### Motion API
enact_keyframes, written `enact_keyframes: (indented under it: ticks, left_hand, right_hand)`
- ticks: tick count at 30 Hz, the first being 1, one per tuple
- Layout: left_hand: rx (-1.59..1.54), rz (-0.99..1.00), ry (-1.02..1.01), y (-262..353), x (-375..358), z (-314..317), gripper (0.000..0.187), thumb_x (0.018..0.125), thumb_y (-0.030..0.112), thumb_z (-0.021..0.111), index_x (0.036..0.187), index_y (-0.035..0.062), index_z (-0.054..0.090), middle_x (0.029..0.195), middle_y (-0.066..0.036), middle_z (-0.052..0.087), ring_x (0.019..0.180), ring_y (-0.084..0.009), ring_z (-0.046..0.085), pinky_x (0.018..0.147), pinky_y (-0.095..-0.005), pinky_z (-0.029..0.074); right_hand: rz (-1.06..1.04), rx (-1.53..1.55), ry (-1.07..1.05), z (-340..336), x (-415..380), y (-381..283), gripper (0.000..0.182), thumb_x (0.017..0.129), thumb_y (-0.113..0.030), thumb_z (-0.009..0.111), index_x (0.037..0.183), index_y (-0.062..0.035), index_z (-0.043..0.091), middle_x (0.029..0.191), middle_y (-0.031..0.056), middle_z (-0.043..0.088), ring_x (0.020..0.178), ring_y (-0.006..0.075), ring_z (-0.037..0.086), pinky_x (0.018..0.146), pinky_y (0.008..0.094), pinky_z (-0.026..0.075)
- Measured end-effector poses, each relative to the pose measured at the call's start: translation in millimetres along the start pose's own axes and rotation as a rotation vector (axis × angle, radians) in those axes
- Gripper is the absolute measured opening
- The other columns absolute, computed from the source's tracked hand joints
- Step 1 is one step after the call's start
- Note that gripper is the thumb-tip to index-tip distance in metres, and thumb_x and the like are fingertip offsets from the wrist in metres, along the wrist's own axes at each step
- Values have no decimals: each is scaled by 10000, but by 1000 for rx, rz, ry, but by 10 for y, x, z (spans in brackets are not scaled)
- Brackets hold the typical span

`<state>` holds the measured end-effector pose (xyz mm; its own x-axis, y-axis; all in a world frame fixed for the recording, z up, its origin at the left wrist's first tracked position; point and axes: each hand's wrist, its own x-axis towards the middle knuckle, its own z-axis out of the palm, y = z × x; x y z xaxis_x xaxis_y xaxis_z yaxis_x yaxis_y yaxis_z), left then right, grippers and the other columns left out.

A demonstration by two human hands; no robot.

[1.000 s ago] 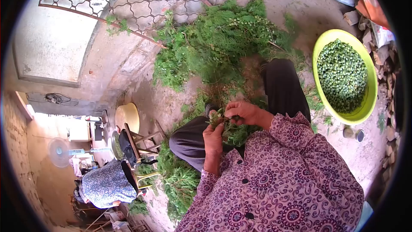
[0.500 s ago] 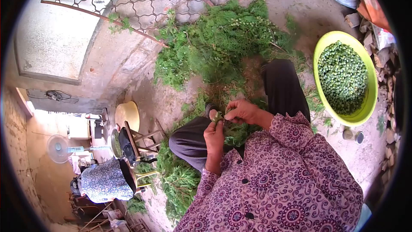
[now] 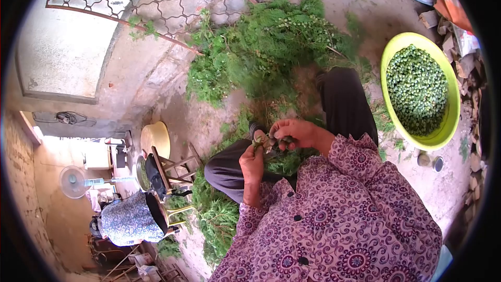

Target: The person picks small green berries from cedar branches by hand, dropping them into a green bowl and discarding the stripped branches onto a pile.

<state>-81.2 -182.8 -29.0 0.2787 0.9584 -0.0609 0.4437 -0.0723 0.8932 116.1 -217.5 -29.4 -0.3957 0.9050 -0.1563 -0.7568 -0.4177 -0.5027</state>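
My left hand [image 3: 252, 163] is closed in a pinch on a small green sprig [image 3: 258, 143] above my lap. Just right of it, my right hand [image 3: 295, 132] is curled, with small dark green berries [image 3: 285, 141] between its fingers. A narrow gap shows between the two hands. Beyond my knees lies a large heap of green leafy branches [image 3: 266, 47], some bearing pale berries. On the right, a yellow-green basin [image 3: 457, 105] holds a mass of round green berries [image 3: 417, 90].
More cut greenery [image 3: 216, 224] lies beside my left leg. A wooden chair frame [image 3: 177, 169], a pale round basin [image 3: 155, 140] and a fan [image 3: 74, 181] stand at left. Two small cans [image 3: 437, 164] sit below the berry basin. A metal lattice [image 3: 182, 0] is at the top.
My hands have moved slightly apart, with the left a little lower and leftward. The right hand has turned, and dark berries now show in its fingers.
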Motion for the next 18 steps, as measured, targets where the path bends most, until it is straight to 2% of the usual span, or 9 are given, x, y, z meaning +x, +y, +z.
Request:
enact_keyframes:
  ticks: [4,6,8,12,18]
  left_hand:
    - [-9,19,-35,-16,4,86,123,802,55,543,903,14,602,646,-32,567,637,-18,441,574,-198,403]
    - [59,55,-55,-9,-15,115,128,810,46,534,907,3,605,692,2,576,648,-13,452,582,-183,402]
    - [129,90,-72,18,-34,139,134,818,38,525,912,-9,607,737,36,584,659,-8,464,590,-167,401]
    - [220,120,-71,63,-64,145,121,813,44,534,901,-1,604,679,29,564,642,-10,438,571,-180,397]
    - [296,126,-84,244,-97,170,109,821,72,535,880,-1,590,619,14,517,611,-17,400,535,-190,381]
  right_hand:
    - [-49,-153,72,-115,102,66,150,792,-172,584,866,-48,545,746,13,567,545,65,538,390,169,379]
    - [-81,-222,170,-93,100,68,185,765,-178,635,842,-31,553,686,25,586,502,62,538,366,150,348]
    - [-95,-245,174,-86,93,66,218,752,-189,652,864,-26,559,678,21,583,504,59,533,374,153,351]
    - [-126,-345,186,28,33,24,285,719,-190,682,914,-13,572,654,17,574,495,58,515,398,173,367]
    - [-157,-462,137,-74,120,118,242,695,-137,661,881,-5,579,624,35,570,491,81,515,411,201,384]
